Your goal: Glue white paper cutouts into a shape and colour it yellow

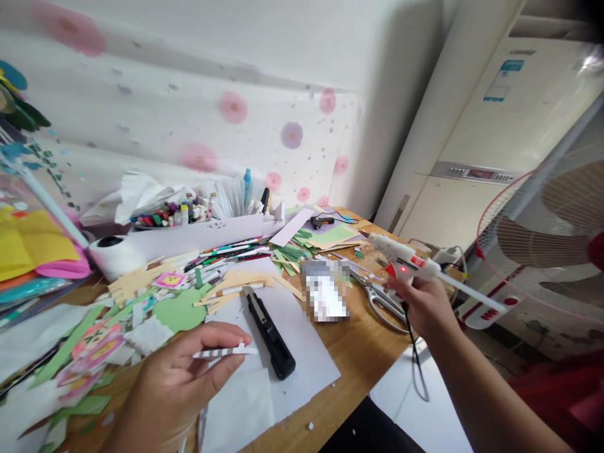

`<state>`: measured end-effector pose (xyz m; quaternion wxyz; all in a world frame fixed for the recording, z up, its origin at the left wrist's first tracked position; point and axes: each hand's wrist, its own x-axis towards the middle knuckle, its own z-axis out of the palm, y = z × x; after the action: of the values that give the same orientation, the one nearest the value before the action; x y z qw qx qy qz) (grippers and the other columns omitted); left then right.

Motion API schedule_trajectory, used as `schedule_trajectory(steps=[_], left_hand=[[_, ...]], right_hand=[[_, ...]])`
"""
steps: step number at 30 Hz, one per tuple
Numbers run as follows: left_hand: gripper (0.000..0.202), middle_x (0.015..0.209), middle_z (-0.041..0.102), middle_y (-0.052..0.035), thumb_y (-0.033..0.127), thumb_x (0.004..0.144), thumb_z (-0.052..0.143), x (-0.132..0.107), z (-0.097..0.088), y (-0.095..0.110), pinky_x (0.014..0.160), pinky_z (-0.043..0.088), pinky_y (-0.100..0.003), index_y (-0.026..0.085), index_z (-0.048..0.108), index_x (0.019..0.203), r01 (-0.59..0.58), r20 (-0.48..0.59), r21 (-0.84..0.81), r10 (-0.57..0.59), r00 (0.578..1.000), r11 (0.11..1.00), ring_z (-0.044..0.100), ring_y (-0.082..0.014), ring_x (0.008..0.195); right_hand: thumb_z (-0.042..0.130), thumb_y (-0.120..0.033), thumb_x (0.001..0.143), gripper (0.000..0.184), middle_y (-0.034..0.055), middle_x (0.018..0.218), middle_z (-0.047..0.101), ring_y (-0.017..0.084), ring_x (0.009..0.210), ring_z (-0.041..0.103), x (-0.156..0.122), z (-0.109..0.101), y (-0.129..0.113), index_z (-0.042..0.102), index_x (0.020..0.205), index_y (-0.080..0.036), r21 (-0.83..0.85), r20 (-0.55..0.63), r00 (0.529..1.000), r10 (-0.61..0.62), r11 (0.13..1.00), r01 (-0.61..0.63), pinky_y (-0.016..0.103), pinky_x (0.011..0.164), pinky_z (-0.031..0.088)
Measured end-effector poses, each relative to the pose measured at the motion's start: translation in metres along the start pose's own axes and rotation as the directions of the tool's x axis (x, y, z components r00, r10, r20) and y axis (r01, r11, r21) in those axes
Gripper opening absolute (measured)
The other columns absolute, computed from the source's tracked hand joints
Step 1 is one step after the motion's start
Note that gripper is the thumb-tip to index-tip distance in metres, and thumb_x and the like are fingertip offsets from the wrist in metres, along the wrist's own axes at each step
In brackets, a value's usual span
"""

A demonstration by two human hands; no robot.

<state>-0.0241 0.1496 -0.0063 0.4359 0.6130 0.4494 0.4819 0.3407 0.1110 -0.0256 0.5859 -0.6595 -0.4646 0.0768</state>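
Observation:
Between the thumb and fingers of my left hand (189, 371) is a small white layered strip (226, 352), pinched above the white paper. My right hand (427, 302) grips a white hot glue gun (401, 255) by its handle, off to the right over the table's edge. A red light glows on the gun, a glue stick juts from its back, and its nozzle points left. Just right of my left hand, a black utility knife (268, 330) lies on a sheet of white paper (311, 368). Metal scissors (377, 296) rest below the gun.
Paper scraps and a green paper shape (182, 309) cover the left of the wooden table (363, 352). A pixelated object (325, 292) lies mid-table. Behind are pens, a white roll (111, 258) and a second, black glue gun (322, 222). A fan (542, 239) stands at right.

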Motion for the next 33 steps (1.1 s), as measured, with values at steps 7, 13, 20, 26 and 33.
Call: schedule_trajectory(steps=[7,13,20,26,33], left_hand=[[0.009,0.074,0.074,-0.0037,0.017,0.064,0.073,-0.003,0.004,0.013,0.068,0.05,-0.029,0.025,0.072,0.066,-0.022,0.045,-0.075,0.025,0.999,0.997,0.066,-0.022,0.075],[0.01,0.078,0.074,-0.0029,0.015,0.069,0.07,-0.001,-0.005,0.009,0.067,0.049,-0.027,0.025,0.072,0.072,-0.111,0.141,0.003,0.109,0.984,0.994,0.067,-0.021,0.077],[0.01,0.077,0.074,-0.0019,0.016,0.071,0.068,-0.001,-0.005,0.006,0.067,0.049,-0.028,0.025,0.071,0.074,-0.147,0.165,0.017,0.142,0.976,0.989,0.067,-0.0206,0.076],[0.01,0.077,0.074,-0.0017,0.016,0.072,0.068,0.0,-0.005,0.005,0.065,0.049,-0.028,0.025,0.071,0.073,-0.174,0.161,0.022,0.168,0.973,0.985,0.068,-0.0205,0.075],[0.01,0.075,0.075,-0.0021,0.014,0.071,0.068,0.001,-0.006,0.006,0.064,0.051,-0.027,0.024,0.071,0.072,-0.215,0.176,0.05,0.203,0.963,0.975,0.069,-0.02,0.073]], right_hand=[[0.076,-0.032,0.073,0.021,0.0082,0.081,0.072,0.024,0.07,0.066,-0.074,0.032,-0.059,0.074,0.093,-0.025,0.332,0.652,0.747,-0.129,0.934,-0.128,0.034,0.061,0.054],[0.074,-0.027,0.076,0.02,0.0046,0.084,0.069,0.023,0.073,0.064,-0.086,0.047,-0.081,0.071,0.096,-0.031,0.332,0.706,0.678,-0.206,0.941,-0.059,0.033,0.062,0.053],[0.07,-0.024,0.079,0.012,0.0032,0.077,0.065,0.021,0.066,0.06,-0.082,0.049,-0.095,0.071,0.089,-0.031,0.309,0.708,0.647,-0.284,0.948,0.077,0.031,0.059,0.049],[0.067,-0.029,0.081,0.006,0.0033,0.076,0.063,0.021,0.064,0.058,-0.081,0.049,-0.102,0.072,0.085,-0.03,0.282,0.717,0.622,-0.315,0.947,0.155,0.033,0.06,0.048],[0.066,-0.034,0.083,0.007,0.0034,0.072,0.063,0.021,0.062,0.057,-0.08,0.049,-0.099,0.069,0.08,-0.028,0.249,0.711,0.613,-0.344,0.939,0.238,0.032,0.058,0.048]])
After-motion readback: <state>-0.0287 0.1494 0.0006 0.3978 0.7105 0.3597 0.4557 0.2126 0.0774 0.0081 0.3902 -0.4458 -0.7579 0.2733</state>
